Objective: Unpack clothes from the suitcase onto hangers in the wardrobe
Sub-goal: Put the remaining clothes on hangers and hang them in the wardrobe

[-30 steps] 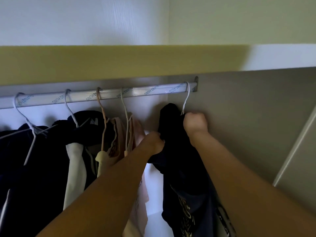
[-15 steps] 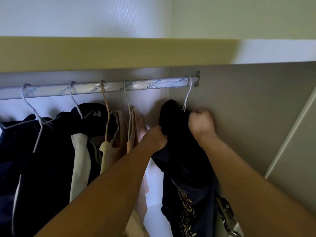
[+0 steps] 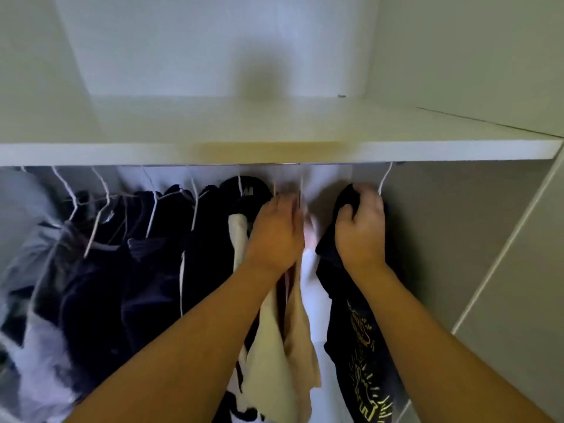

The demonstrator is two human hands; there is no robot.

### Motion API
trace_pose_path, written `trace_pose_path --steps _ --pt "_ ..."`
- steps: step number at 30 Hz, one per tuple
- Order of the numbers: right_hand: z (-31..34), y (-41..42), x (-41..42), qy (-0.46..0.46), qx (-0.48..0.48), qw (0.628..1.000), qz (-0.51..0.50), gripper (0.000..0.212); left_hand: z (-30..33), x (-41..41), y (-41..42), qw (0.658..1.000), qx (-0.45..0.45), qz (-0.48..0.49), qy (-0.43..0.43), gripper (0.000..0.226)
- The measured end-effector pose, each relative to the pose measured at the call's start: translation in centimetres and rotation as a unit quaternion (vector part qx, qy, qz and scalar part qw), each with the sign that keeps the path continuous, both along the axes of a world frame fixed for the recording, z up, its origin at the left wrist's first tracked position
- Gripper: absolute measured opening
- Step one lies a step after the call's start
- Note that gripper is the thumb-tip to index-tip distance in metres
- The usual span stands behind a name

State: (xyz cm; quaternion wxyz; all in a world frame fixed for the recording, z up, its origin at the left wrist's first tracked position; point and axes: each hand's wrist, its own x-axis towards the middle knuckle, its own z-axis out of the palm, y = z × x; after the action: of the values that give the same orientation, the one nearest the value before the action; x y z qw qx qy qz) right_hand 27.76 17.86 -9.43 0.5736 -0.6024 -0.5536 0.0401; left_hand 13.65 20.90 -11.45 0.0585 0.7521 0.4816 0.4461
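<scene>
A dark T-shirt [image 3: 360,346] with a yellow print hangs at the right end of the wardrobe on a white wire hanger [image 3: 385,178]. My right hand [image 3: 360,230] grips the shirt's bunched top just below the hanger's hook, thumb curled over the fabric. My left hand [image 3: 276,230] lies with fairly straight fingers against the beige and cream garments [image 3: 293,331] hanging just left of the shirt. A gap separates those garments from the dark shirt. The shelf edge hides the rail. No suitcase is in view.
A white shelf [image 3: 274,154] spans the wardrobe just above my hands. Several dark clothes [image 3: 146,270] on white wire hangers fill the left side. The wardrobe's grey side wall [image 3: 457,239] is close to the right of the dark T-shirt.
The view has risen, so the shelf now covers the rail. My left hand has let go of the dark T-shirt and moved left onto the beige garments. My right hand still grips the shirt's top.
</scene>
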Motion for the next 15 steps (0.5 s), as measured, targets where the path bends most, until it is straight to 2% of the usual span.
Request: trace_pose_path --steps 4,9,15 --pt "-2.9 -4.3 -6.9 -0.069 -0.009 0.992 0.101 0.039 -2.0 -8.7 -5.9 0.994 0.022 0.108 0.026 0.04" --pt "-4.2 -9.0 -16.4 -0.122 -0.017 0.976 0.181 0.042 -4.7 -19.1 -12.9 0.978 -0.057 0.199 0.039 0.051" --pt "-8.2 -15.6 -25.9 -0.16 -0.063 0.938 0.302 0.043 -9.0 -27.6 -22.5 0.955 -0.128 0.269 0.004 0.041"
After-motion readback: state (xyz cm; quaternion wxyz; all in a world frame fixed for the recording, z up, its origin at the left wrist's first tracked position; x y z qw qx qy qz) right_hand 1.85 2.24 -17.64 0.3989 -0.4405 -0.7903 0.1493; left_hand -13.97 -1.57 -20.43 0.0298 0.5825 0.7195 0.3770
